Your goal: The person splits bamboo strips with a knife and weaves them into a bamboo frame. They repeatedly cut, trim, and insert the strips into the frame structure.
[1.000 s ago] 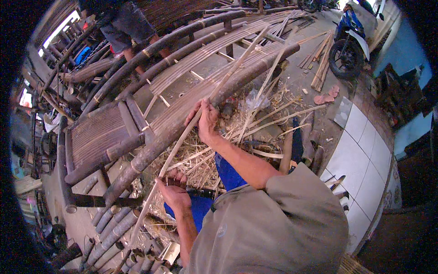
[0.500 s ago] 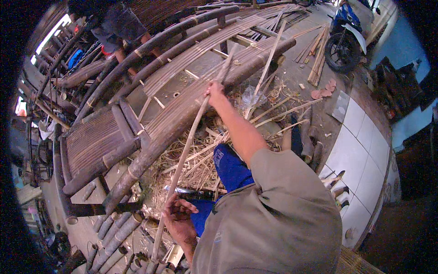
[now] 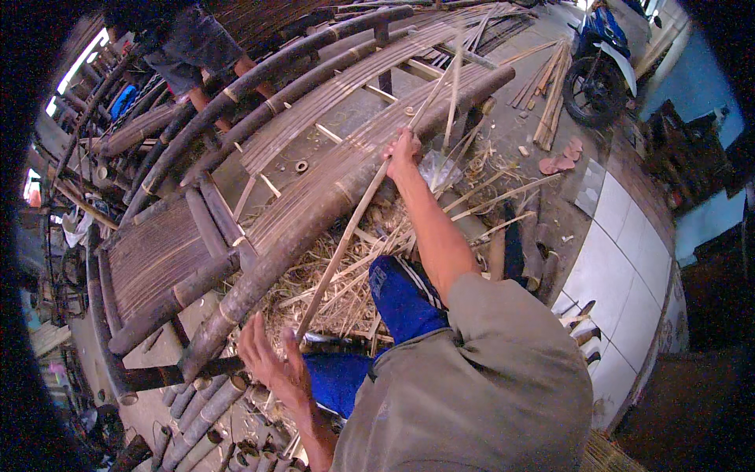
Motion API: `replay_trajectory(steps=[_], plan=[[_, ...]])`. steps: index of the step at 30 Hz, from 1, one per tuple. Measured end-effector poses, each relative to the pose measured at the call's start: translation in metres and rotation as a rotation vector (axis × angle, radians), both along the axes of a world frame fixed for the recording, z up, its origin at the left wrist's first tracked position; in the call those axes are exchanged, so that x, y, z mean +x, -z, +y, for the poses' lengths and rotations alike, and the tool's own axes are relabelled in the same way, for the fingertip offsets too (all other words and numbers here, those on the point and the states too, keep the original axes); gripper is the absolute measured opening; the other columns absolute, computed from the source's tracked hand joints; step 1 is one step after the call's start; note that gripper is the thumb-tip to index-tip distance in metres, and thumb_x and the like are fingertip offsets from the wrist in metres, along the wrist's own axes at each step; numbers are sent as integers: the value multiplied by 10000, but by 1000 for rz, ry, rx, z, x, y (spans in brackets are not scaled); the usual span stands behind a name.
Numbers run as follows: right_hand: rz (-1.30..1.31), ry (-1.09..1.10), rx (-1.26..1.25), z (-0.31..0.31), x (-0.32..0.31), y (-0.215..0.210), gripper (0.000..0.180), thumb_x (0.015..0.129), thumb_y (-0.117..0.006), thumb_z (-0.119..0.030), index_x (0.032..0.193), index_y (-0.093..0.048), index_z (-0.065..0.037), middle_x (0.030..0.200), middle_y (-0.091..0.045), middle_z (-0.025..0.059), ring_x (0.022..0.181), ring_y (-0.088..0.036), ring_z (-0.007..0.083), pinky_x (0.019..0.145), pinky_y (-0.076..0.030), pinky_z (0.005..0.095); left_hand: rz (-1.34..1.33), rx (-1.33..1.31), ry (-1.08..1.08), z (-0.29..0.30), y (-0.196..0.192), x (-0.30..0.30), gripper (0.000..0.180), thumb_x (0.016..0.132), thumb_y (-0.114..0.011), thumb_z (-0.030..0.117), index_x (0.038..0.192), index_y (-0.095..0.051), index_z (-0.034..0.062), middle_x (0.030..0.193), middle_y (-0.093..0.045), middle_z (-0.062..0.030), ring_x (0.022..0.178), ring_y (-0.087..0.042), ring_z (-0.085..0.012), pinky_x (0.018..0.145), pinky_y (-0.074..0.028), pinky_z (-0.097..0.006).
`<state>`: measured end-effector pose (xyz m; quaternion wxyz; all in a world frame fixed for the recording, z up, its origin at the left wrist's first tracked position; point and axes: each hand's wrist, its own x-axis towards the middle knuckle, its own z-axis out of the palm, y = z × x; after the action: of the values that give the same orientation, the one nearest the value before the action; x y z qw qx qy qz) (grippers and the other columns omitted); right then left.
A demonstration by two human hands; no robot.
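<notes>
My right hand (image 3: 403, 151), stretched forward, is closed around a long pale bamboo strip (image 3: 343, 245). The strip slants from beside my left hand, up through my right fist, and on over the bench's far end. My left hand (image 3: 271, 363) is open near my left knee, fingers spread and raised, with the strip's near end just behind its thumb. Whether the thumb touches the strip I cannot tell. Beyond my hands lies a bamboo bench (image 3: 275, 263) of dark thick poles and thin slats, its front pole passing close under my right hand.
Shavings and thin strips (image 3: 338, 295) litter the floor by my blue-clad knees. Cut bamboo tubes (image 3: 206, 411) lie at lower left. A person (image 3: 200, 47) in shorts stands behind the bench. A motorcycle (image 3: 594, 79) is parked at upper right, beyond white floor tiles (image 3: 621, 252).
My right hand has moved slightly right and forward with the bamboo strip. My left hand has shifted left, its fingers now spread. The strip's near end has drawn up to beside the left thumb.
</notes>
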<state>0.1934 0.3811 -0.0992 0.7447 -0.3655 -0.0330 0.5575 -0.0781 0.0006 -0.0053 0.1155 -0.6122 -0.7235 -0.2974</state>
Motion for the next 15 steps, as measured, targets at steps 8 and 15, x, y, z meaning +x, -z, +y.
replay_trajectory(steps=[8, 15], plan=[[-25, -6, -12, 72, 31, 8, 152, 941, -424, -237, 855, -477, -123, 599, -393, 8, 453, -388, 127, 403, -369, 338, -179, -295, 73, 44, 31, -8, 256, 918, -666, 230, 1131, -688, 89, 990, -701, -156, 876, -673, -355, 761, -527, -441], [-6, -117, 56, 112, 71, 32, 204, 960, -353, -165, 806, -473, -106, 598, -423, -14, 460, -400, 122, 431, -378, 345, -38, -207, 182, 110, -1, 21, 260, 928, -654, 264, 1172, -704, 187, 812, -659, -107, 686, -659, -291, 598, -520, -399]])
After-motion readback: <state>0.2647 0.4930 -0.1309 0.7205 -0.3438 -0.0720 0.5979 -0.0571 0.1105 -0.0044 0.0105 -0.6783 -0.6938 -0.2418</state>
